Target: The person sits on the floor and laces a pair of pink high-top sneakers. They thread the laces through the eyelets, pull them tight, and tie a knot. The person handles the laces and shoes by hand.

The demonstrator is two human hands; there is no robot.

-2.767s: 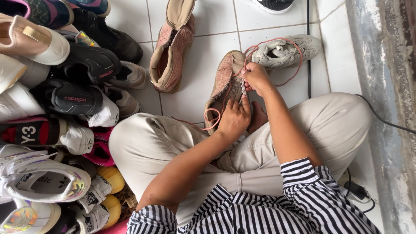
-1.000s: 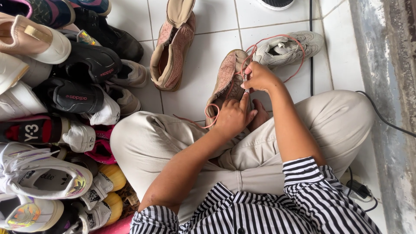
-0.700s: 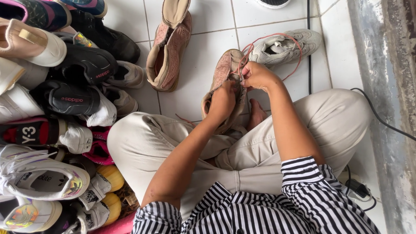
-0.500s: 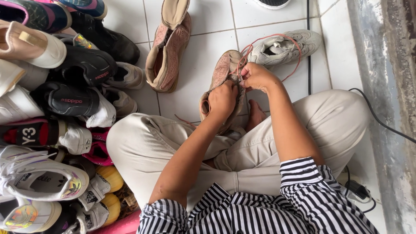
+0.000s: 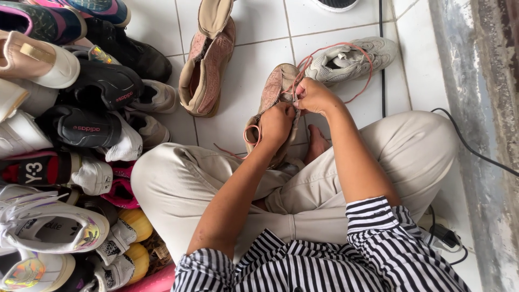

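A home's white-tiled floor (image 5: 243,116), seemingly an entryway or porch: a heap of worn shoes (image 5: 70,124) crowds it, left of the fingers.

Your left hand (image 5: 275,123) and right hand (image 5: 311,95) grip a pink-tan sneaker (image 5: 273,100) and its pink lace (image 5: 354,75) over your crossed legs; its mate (image 5: 208,59) lies on the tiled floor (image 5: 243,103).

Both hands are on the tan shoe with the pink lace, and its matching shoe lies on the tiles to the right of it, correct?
Not quite. Both the left hand and right hand are on the tan shoe with the pink lace, but the head view shows its matching shoe on the tiles to the left.
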